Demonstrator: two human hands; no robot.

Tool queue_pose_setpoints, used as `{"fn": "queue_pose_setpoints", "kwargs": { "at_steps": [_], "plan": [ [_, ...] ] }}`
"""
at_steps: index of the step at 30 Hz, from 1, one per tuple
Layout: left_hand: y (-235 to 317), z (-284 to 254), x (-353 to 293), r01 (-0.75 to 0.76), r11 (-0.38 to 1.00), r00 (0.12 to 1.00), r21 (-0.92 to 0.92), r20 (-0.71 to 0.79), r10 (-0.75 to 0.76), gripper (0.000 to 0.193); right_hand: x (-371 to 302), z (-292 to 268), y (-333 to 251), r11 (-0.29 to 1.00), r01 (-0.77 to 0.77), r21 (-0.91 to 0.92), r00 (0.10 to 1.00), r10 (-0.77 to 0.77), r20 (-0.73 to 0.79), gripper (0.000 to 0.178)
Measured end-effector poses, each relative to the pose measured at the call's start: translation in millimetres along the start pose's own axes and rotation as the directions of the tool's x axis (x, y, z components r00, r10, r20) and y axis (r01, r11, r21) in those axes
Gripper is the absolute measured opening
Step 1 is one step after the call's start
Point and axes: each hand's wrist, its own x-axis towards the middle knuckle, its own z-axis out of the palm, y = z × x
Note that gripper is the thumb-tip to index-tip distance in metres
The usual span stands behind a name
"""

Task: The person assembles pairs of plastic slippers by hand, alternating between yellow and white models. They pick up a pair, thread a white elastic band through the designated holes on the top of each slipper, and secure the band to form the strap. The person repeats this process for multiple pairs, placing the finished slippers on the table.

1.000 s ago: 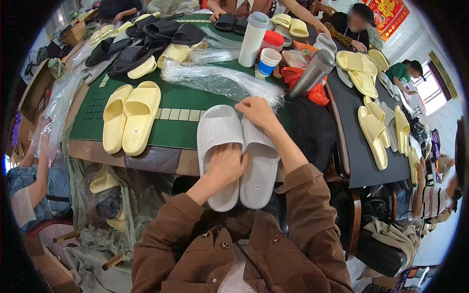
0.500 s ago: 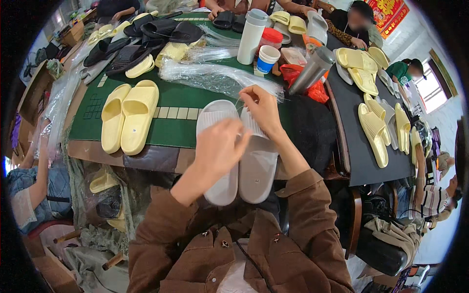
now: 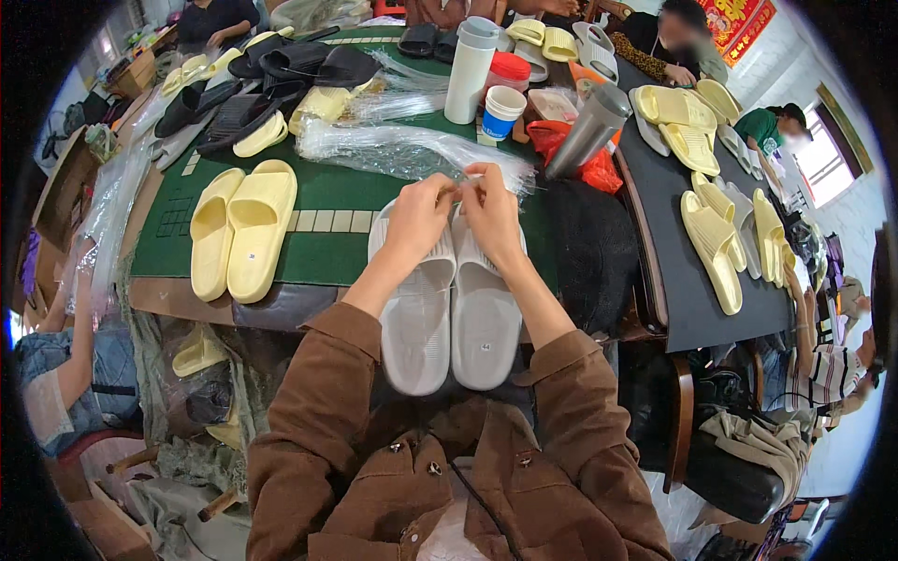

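Observation:
A pair of grey slide slippers lies side by side in front of me, toes pointing away: the left slipper (image 3: 414, 332) and the right slipper (image 3: 485, 327). Over their ridged straps, my left hand (image 3: 418, 220) and my right hand (image 3: 493, 217) meet fingertip to fingertip. Both are closed in a pinch; whatever is between the fingers is too small to make out. To the left a pale yellow pair of slides (image 3: 254, 229) rests on the green mat (image 3: 323, 257). Just beyond my hands spreads a bundle of clear plastic strips or bags (image 3: 393, 150).
Black slides (image 3: 238, 112) are heaped at the far left. A white tumbler (image 3: 470, 75), a paper cup (image 3: 503, 112) and a steel tumbler (image 3: 589, 131) stand beyond my right hand. More yellow slides (image 3: 713, 238) lie on the dark table (image 3: 655, 196) at right. Other people sit around.
My left hand has moved up and away from over the slippers' middle to join the right hand at the toes. The view has shifted slightly.

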Motion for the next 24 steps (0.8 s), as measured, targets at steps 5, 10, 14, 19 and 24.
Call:
{"fn": "queue_pose_setpoints", "kwargs": {
  "at_steps": [5, 10, 14, 19, 24],
  "plan": [
    [4, -3, -1, 0.102, 0.994, 0.995, -0.034, 0.003, -0.102, 0.017, -2, -6, -2, 0.988, -0.105, 0.117, 0.991, 0.094, 0.098, 0.015],
    [6, 1, -6, 0.030, 1.000, 0.998, -0.007, -0.060, -0.031, 0.017, -2, -7, 4, 0.971, -0.145, 0.187, 0.988, 0.132, 0.080, 0.013],
    [-3, 3, -8, -0.010, 1.000, 0.997, 0.028, -0.076, 0.012, 0.016, -3, -5, 4, 0.967, -0.159, 0.201, 0.986, 0.147, 0.074, 0.012],
    [-2, 6, -11, 0.010, 0.998, 0.997, 0.060, -0.082, -0.005, 0.015, -4, -9, 4, 0.974, -0.121, 0.194, 0.990, 0.104, 0.094, 0.014],
    [-5, 8, -12, 0.018, 0.999, 0.996, -0.035, -0.082, -0.021, 0.016, -4, -9, 3, 0.950, -0.162, 0.266, 0.986, 0.142, 0.093, 0.017]
  ]
}}
